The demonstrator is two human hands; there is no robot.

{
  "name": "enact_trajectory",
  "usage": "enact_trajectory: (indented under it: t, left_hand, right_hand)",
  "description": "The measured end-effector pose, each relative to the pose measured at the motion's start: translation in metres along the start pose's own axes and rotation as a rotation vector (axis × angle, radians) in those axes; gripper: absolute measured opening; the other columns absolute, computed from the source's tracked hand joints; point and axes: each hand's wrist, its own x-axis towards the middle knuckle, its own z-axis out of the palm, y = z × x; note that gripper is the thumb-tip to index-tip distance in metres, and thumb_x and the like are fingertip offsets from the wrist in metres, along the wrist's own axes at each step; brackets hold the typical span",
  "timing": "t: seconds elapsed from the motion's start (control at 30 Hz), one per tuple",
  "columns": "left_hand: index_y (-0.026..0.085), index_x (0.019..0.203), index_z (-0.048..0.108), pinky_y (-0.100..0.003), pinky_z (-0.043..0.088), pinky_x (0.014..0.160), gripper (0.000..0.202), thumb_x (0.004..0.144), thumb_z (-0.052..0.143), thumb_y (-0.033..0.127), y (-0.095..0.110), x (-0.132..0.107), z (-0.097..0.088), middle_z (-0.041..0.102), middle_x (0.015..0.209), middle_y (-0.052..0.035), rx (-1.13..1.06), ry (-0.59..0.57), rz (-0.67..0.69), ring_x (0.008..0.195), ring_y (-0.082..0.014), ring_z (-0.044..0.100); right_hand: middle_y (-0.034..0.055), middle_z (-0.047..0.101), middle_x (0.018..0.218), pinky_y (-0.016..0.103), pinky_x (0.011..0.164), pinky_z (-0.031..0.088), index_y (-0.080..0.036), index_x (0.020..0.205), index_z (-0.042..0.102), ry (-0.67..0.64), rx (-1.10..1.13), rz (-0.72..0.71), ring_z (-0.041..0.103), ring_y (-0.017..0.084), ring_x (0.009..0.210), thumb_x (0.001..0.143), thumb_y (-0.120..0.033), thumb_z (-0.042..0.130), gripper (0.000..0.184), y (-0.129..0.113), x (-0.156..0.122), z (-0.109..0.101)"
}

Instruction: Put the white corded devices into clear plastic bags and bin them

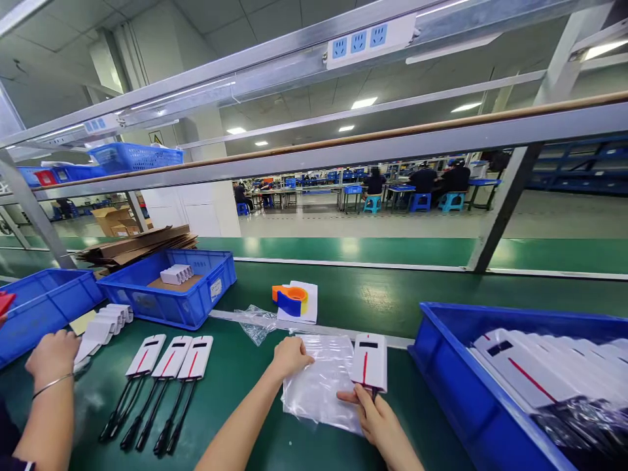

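Observation:
My left hand is closed, knuckles up, and pinches the top edge of a clear plastic bag lying flat on the green bench. My right hand grips the lower end of a white device with a red stripe and holds it over the bag's right edge. Three more white devices with black cables lie side by side to the left.
A blue bin of white devices stands at the right. Another blue bin and flat cardboard sit at the back left, with an orange tape dispenser behind the bag. A co-worker's hand with a bracelet rests near stacked white parts.

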Motion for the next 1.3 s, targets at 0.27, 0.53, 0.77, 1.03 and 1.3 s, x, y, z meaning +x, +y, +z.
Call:
enact_trajectory:
  t: [0.27,0.53,0.77,1.03,1.3]
  left_hand:
    - [0.014,0.101,0.063,-0.037,0.057,0.083,0.022,0.095,0.067,0.034,-0.012,0.0,-0.023,0.072,0.096,-0.0055,-0.488,-0.036,0.197,0.09,-0.0195,0.07]
    - [0.016,0.108,0.059,-0.03,0.051,0.075,0.039,0.084,0.074,0.042,-0.017,-0.057,-0.069,0.065,0.082,-0.0013,-0.849,-0.041,0.362,0.077,-0.0161,0.063]
    - [0.016,0.082,0.058,-0.024,0.046,0.067,0.03,0.087,0.074,0.041,-0.033,-0.103,-0.08,0.059,0.072,0.0019,-0.904,0.012,0.351,0.068,-0.0113,0.054]
    - [0.017,0.081,0.055,-0.017,0.031,0.041,0.034,0.081,0.077,0.044,-0.02,-0.135,-0.074,0.059,0.068,0.0028,-0.91,-0.156,0.219,0.049,-0.0071,0.049]
    - [0.016,0.077,0.057,-0.016,0.034,0.044,0.026,0.073,0.08,0.028,-0.001,-0.146,-0.063,0.062,0.067,0.0003,-0.933,-0.249,0.22,0.055,-0.0083,0.047]
  right_hand:
    - [-0.0034,0.055,0.048,0.024,0.044,0.016,-0.021,0.07,0.058,-0.042,-0.09,-0.006,0.019,0.006,0.038,0.074,-0.075,0.057,0.055,0.013,0.015,0.005]
    - [0.0157,0.079,0.102,0.04,0.087,0.043,-0.022,0.089,0.07,-0.058,-0.347,-0.189,0.067,0.036,0.102,0.078,-0.065,0.058,0.046,-0.005,0.004,-0.007]
    - [0.0011,0.059,0.069,0.03,0.062,0.035,-0.023,0.082,0.066,-0.186,-0.24,-0.242,0.046,0.018,0.061,0.086,-0.066,0.06,0.043,-0.02,-0.024,0.004]
    - [-0.0189,0.006,0.032,0.017,0.028,0.006,-0.029,0.057,0.023,-0.461,0.287,0.113,-0.005,0.001,0.031,0.051,-0.093,0.062,0.075,-0.031,-0.036,-0.007]
    - [-0.0118,0.035,0.044,0.013,0.034,0.012,-0.016,0.057,0.059,-0.483,0.323,0.11,0.01,-0.002,0.037,0.059,-0.074,0.081,0.062,-0.029,-0.044,-0.004]
